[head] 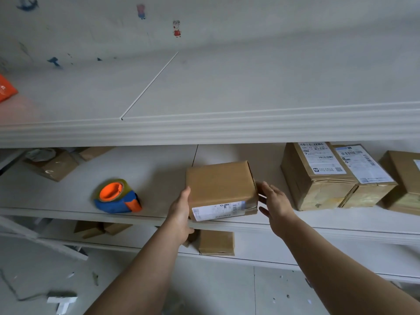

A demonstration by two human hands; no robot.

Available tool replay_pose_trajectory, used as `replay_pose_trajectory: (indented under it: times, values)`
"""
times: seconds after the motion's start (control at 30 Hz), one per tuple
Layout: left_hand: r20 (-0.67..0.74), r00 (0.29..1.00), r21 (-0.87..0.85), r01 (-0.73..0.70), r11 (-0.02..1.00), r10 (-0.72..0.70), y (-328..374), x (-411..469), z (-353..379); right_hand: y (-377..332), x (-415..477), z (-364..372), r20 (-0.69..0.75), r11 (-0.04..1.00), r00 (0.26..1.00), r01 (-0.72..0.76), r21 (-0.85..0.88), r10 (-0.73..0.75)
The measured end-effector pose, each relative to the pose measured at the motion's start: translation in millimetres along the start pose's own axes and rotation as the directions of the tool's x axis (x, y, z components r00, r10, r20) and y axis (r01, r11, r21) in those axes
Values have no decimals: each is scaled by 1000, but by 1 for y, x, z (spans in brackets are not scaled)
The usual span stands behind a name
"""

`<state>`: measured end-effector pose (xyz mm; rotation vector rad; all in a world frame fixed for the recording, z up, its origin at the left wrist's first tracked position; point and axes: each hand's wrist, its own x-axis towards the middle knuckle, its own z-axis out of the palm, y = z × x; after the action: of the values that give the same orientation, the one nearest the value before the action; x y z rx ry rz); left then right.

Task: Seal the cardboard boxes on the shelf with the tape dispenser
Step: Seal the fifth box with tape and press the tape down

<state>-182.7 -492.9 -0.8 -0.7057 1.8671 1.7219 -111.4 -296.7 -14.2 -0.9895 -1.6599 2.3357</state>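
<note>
Our two bare forearms reach up to the middle shelf (147,169) of a pale rack. At far left on the top shelf (227,87) lies an orange bag (5,87), cut off by the frame. Below it, at the left end of the middle shelf, sit taped brown boxes (54,165) with something pale and crumpled at the top of one; we cannot tell whether it lies in or on that box. Further right the tape dispenser (117,196) lies on its side, untouched and well apart from both hands, with a blue body, an orange hub and a roll of clear tape.

Our left hand (180,211) lies flat against the left side of the cardboard box (220,187), fingers straight and not curled round it. The box stands at the shelf's front edge, plain brown, its top closed so that nothing inside shows, with a white barcode label across its front face. Our right hand (276,205) is spread open just beside the box's right side; whether it touches is unclear.

To the right stand three more closed cartons (318,176) – two of them bearing white shipping labels on top, their lower faces wrapped in shiny tape. One shelf down, a small brown box (217,243) sits below the one between our hands.
</note>
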Motion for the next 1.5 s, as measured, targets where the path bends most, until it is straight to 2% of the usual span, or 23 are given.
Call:
replay_pose_trajectory:
  times: [0.1, 0.27, 0.37, 0.47, 0.6, 0.73, 0.9, 1.03, 1.13, 1.3, 1.4, 1.5]
  values:
    - [-73, 997, 40, -21, 999, 24, -7, 11, -7, -1, -2, -2, 30, 999, 999, 42, 14, -43]
    - [-140, 988, 9, -63, 998, 64, -13, 16, -9, 0, -8, -7, 186, 995, 978, -89, -45, 96]
    - [-133, 988, -8, -80, 997, 79, -14, 17, -7, -3, -11, -3, 297, 1000, 955, -10, -8, 12]
    - [-112, 989, -15, -94, 995, 92, -12, 11, -4, -6, -11, 0, 327, 1000, 945, 23, 14, -26]
    - [-117, 992, 33, -34, 999, 38, -17, 14, -2, -12, -10, -2, 362, 997, 930, 33, 67, -55]
    - [-78, 995, 100, -55, 993, 63, -13, 9, 9, -14, -17, -1, 445, 996, 893, 84, -18, -68]
    - [108, 992, -7, -64, 998, 65, -3, -9, 30, -17, -16, 5, 338, 996, 939, 76, -36, -59]
    - [203, 979, 40, -29, 999, 20, 3, -12, 32, -22, -14, 6, 365, 996, 930, 76, -50, -53]
    - [178, 982, 80, -79, 994, 63, 11, -21, 34, -22, -14, 9, 357, 995, 933, 75, -66, -47]
    - [4, 968, -45, -250, 967, 250, 28, -16, 24, -24, -9, 2, 344, 971, 938, 42, -236, 43]
    - [-22, 951, -158, -307, 939, 307, 29, -11, 21, -21, 0, 7, 200, 957, 979, 94, -275, -39]
    - [-1, 945, -143, -323, 936, 326, 23, -10, 26, -21, 7, 13, 193, 952, 972, 181, -247, -135]
